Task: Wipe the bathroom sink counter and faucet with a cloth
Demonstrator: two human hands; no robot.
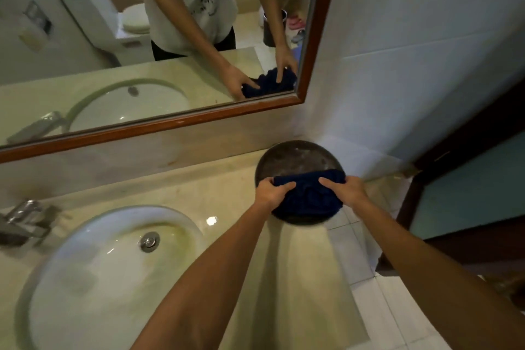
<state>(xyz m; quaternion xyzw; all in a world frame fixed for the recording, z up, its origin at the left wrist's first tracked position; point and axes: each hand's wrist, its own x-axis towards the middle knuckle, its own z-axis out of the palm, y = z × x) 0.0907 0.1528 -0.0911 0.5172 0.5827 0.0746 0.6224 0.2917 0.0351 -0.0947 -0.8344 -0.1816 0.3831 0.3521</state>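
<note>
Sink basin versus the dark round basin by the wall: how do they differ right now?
The sink basin is white, set into the counter, and holds only its metal drain. The dark round basin is dark grey, sits on top of the counter near its right end, and holds the blue cloth, gripped by the left hand and right hand. Both are round.

The counter (199,187) lies bare between the sink (113,264) and the dark round basin (298,156), leaving a hand an open lane toward 12 o'clock up to the backsplash below the mirror (170,122). At 9 o'clock the faucet (25,221) stands at the sink's rim. At 1 o'clock the basin fills the counter's corner against the wall (412,65), overhanging the front edge.
</note>
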